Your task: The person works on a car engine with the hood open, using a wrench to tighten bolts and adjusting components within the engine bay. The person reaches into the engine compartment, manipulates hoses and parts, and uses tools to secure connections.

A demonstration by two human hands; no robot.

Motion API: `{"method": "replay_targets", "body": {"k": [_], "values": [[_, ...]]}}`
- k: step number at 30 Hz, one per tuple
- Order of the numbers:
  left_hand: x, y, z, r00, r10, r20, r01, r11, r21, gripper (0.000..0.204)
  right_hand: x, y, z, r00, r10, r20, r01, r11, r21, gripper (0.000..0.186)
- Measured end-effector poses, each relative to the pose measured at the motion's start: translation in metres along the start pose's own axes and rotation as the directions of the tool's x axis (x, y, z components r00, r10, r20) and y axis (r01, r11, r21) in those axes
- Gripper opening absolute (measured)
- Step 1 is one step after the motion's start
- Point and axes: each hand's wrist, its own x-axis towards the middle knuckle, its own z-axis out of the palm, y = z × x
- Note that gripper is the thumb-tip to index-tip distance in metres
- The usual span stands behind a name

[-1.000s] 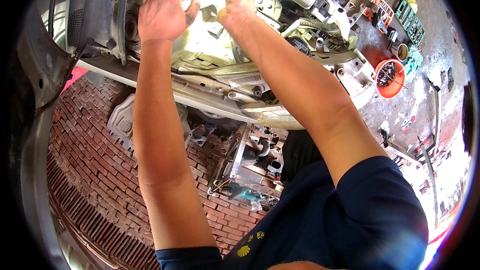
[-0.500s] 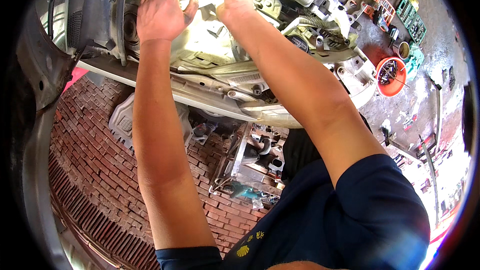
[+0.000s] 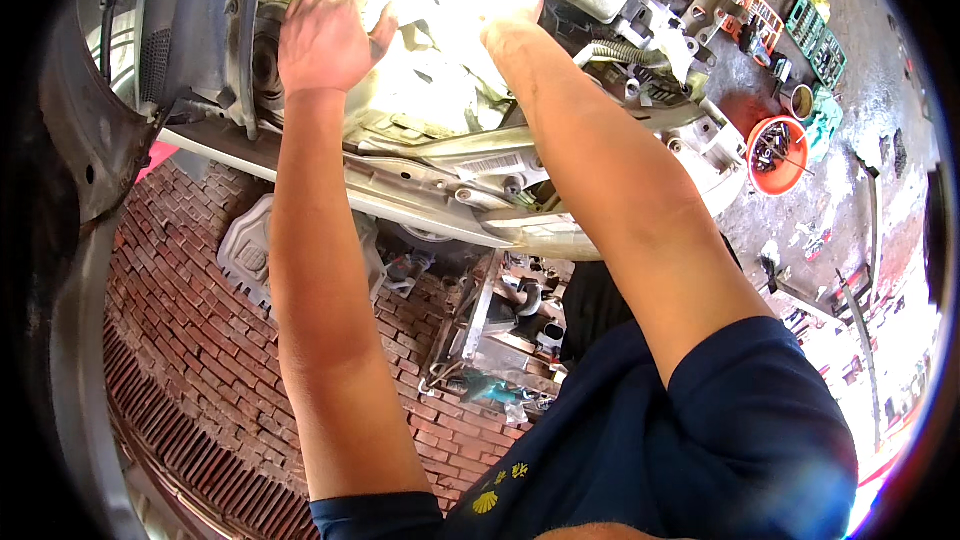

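Note:
Both my arms reach over the front edge of a car into its open engine bay. My left hand rests at the left of the bay, back up, its thumb spread away from the bent fingers. The fingertips go over the far side of a part I cannot make out. Farther right, my right hand is in strong glare among pale engine parts. Its fingers are washed out, and whatever they touch is hidden. A ribbed hose runs to the right of my right forearm.
The car's pale front edge lies under my forearms. On the brick floor are a grey cover and a metal crate of parts. At right stand an orange bucket of small metal pieces and a green tool case.
My right hand has shifted to the right across the engine bay, and its forearm now covers a round black cap. The left hand stays at nearly the same spot. The view has moved slightly.

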Motion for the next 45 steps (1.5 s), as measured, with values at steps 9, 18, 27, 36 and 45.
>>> {"method": "replay_targets", "body": {"k": [9,18,27,36,45], "values": [[-0.004,-0.002,0.009,0.992,0.054,-0.117,-0.050,0.998,0.032,0.046,-0.072,-0.023,0.020,0.966,-0.156,0.206,0.258,0.662,-0.704,0.027],[0.022,0.015,0.002,0.987,0.077,-0.143,-0.077,0.997,0.008,0.047,-0.062,-0.046,0.042,0.812,0.157,0.562,0.424,-0.820,-0.384,0.030],[0.007,0.005,0.004,1.000,0.011,-0.018,-0.011,1.000,-0.012,0.051,-0.059,-0.063,0.016,0.946,-0.154,0.285,0.312,0.194,-0.930,0.028],[0.010,0.007,0.004,0.992,0.069,-0.106,-0.071,0.997,-0.015,0.045,-0.036,-0.057,0.015,0.989,0.117,0.096,-0.134,0.970,0.201,0.026],[0.006,0.002,0.008,0.986,0.079,-0.146,-0.079,0.997,0.006,0.044,-0.046,-0.037,0.025,0.994,0.099,0.053,-0.111,0.940,0.324,0.025]]}}
